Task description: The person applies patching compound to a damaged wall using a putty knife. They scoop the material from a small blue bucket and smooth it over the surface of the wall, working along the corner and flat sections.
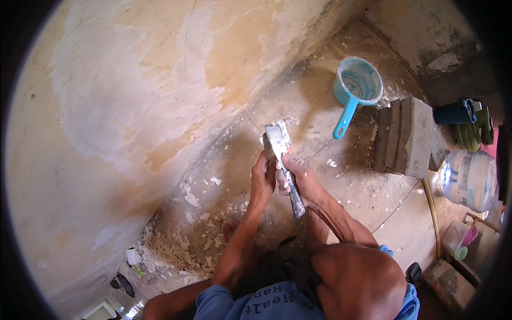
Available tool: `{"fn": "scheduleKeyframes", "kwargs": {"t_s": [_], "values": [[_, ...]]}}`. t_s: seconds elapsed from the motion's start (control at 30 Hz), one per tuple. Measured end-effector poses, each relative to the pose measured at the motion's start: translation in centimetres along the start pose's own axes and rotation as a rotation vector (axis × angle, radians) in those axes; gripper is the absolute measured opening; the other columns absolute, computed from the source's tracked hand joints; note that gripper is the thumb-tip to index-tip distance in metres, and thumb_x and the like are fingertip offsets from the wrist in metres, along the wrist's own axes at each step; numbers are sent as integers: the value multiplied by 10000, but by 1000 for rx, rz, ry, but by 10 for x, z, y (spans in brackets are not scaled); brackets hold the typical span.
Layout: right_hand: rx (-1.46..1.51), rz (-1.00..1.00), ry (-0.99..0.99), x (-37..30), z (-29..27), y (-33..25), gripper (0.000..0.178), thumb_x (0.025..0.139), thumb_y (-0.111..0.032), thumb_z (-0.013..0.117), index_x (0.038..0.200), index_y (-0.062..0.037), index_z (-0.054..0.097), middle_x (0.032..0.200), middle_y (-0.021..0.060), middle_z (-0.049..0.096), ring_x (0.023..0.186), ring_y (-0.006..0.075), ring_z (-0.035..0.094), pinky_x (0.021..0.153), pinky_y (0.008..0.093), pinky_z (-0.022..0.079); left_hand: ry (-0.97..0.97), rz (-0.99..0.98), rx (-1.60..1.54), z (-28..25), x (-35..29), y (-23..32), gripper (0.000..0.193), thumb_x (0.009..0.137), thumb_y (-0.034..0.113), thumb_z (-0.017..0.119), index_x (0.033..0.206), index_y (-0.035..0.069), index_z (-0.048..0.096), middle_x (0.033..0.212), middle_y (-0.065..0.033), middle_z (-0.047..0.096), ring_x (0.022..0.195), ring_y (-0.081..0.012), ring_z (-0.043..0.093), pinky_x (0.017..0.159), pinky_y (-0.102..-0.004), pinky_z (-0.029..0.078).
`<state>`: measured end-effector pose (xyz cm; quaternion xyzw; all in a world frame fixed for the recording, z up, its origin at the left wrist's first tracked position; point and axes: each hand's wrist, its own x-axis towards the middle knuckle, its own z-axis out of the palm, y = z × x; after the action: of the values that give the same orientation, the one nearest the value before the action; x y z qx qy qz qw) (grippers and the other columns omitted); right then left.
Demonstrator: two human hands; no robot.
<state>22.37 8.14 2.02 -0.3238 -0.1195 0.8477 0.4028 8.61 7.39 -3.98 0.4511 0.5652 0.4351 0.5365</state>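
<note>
My right hand is closed round a putty knife. Its wide blade is smeared white and points away from me, and its dark, paint-spotted handle runs back under my palm. Close beside it, my left hand has its fingers curled round something flat and greyish with a pale edge. Most of that thing is hidden behind the knife blade and my fingers, so its kind cannot be made out. Both hands are held above the floor, which is strewn with paint flakes.
At left stands a wall with patchy white and yellowish coating. A blue dipper with white residue sits ahead right. Beyond it are grey blocks and a large clear water bottle. Scraped debris lies along the wall's foot.
</note>
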Motion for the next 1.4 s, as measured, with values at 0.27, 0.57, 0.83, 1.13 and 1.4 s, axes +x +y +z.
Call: {"fn": "scheduleKeyframes", "kwargs": {"t_s": [0.27,0.57,0.83,1.13,1.4], "values": [[-132,-191,369,10,-12,-23,268,1028,-331,435,929,-89,495,646,22,529,488,110,459,461,271,406,75,-28,-235,-2,8,10,241,1006,52,480,1208,-74,517,1156,-123,623,1056,-151,576,932,-281,445],[-288,-221,355,3,-16,-13,236,1027,-273,451,1001,-51,527,749,37,600,607,104,552,548,271,454,104,25,85,4,6,14,233,1004,98,490,1168,-55,558,997,-115,672,913,-141,613,798,-293,498],[-76,-147,194,26,-39,-13,193,994,-240,518,1005,-57,575,813,20,616,661,100,585,548,261,490,-31,48,-85,10,0,13,277,953,146,591,1199,22,565,1154,-106,582,1013,-185,561,788,-318,475],[-95,-35,108,28,-56,-11,209,980,-262,548,968,-61,605,739,-2,595,562,92,541,491,239,463,-177,-139,-126,-12,16,9,422,875,102,702,1231,-3,501,1073,-84,607,868,-126,574,779,-285,490],[-524,-510,513,19,-65,-6,269,1010,-292,493,958,-45,587,735,-5,593,544,83,527,464,210,412,-62,-162,-242,-29,18,18,398,947,109,601,1280,-39,439,1091,-106,619,921,-153,629,711,-281,563]]}}
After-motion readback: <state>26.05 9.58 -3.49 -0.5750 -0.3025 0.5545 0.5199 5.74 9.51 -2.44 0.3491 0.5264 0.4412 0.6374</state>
